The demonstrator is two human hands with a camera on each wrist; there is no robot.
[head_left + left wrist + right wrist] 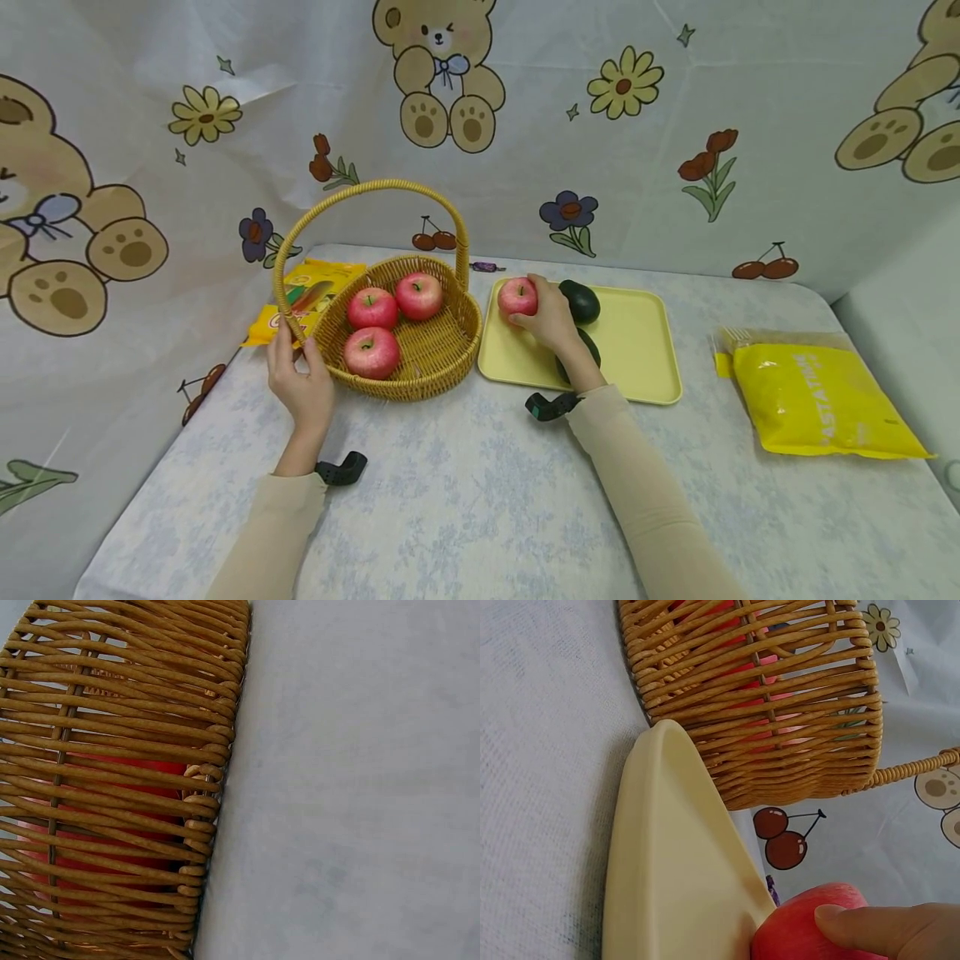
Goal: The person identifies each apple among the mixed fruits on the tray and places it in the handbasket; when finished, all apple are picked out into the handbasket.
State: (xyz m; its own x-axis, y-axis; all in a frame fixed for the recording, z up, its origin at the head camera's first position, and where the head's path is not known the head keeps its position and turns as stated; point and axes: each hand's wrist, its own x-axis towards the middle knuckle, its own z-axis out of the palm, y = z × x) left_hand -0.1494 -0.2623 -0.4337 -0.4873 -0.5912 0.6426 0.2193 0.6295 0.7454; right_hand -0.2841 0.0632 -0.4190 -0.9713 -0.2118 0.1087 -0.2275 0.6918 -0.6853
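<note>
In the head view a wicker basket [442, 367] with a tall arched handle [367, 185] stands left of centre, with three red apples [372, 352] inside. My left hand [302, 387] holds the foot of the handle at the basket's left rim. Over the pale yellow tray [637, 350], my right hand [551, 317] grips another red apple [517, 297] near the tray's back left corner. The right wrist view shows the thumb pressed on this apple [802, 926]. Two dark green avocados [579, 302] lie on the tray, the nearer partly hidden by my right wrist.
Yellow packages [311, 287] lie behind the basket on the left. A full yellow bag [825, 400] rests at the right of the table. Near the back edge is a small purple wrapped piece [486, 267]. A printed cloth [525, 100] hangs behind the table.
</note>
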